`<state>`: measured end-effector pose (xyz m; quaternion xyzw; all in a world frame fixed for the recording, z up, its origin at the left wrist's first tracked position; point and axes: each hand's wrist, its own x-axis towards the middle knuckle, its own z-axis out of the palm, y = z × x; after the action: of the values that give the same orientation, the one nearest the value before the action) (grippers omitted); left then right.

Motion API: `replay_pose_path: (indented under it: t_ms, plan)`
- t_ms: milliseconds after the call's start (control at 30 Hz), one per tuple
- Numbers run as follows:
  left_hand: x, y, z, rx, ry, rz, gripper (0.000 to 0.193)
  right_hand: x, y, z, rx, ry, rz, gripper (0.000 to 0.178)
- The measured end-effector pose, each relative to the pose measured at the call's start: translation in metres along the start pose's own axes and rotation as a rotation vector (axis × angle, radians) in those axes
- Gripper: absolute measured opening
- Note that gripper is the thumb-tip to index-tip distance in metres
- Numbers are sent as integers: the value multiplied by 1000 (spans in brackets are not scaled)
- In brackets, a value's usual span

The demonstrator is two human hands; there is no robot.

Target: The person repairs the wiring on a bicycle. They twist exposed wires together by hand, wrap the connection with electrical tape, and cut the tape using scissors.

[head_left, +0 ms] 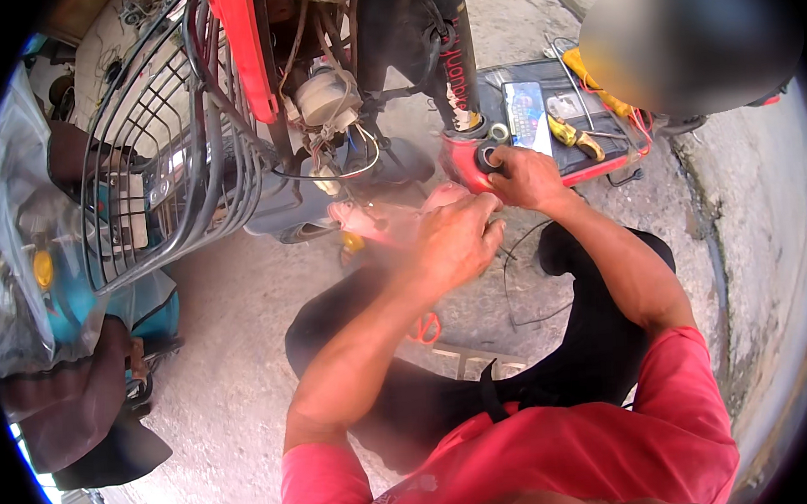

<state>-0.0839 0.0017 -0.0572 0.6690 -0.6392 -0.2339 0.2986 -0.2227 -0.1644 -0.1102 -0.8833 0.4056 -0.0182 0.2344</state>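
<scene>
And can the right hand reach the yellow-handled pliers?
Probably yes. The right hand is close by, and nothing seems to block the way to the yellow-handled pliers on the red-rimmed tray. But its fingers are on a black roll, so it may need freeing first.

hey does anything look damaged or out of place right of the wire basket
Yes. Under the round grey housing, wires hang exposed and tangled, not tucked behind a cover. The black tube farther right looks scuffed, with pale patches near the lower end.
</scene>
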Motion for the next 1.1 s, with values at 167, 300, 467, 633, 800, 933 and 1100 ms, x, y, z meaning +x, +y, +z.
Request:
replay_pose_path:
  t_ms: [167,300,467,633,800,933,1100]
  plan:
    - [-5,0,-14,-130,44,-107,32,-2,-19,-21,195,-232,38,40]
    - [-10,3,-26,-210,71,-82,40,-13,-9,-9,809,-468,-98,34]
    - [-14,1,-33,-388,-36,-67,39,-25,-22,-33,1014,-711,-17,26]
    - [-15,9,-41,-593,-80,-384,32,-31,-19,-47,1190,-640,-26,30]
    - [-19,-1,-37,-897,18,-373,32,-27,-11,-69,1255,-457,-80,27]
    - [-22,4,-37,-767,151,-321,33,-34,-11,-65,1145,-406,-45,21]
    - [-25,-2,-31,-276,285,-135,31,-43,-30,-56,1059,-358,-32,19]
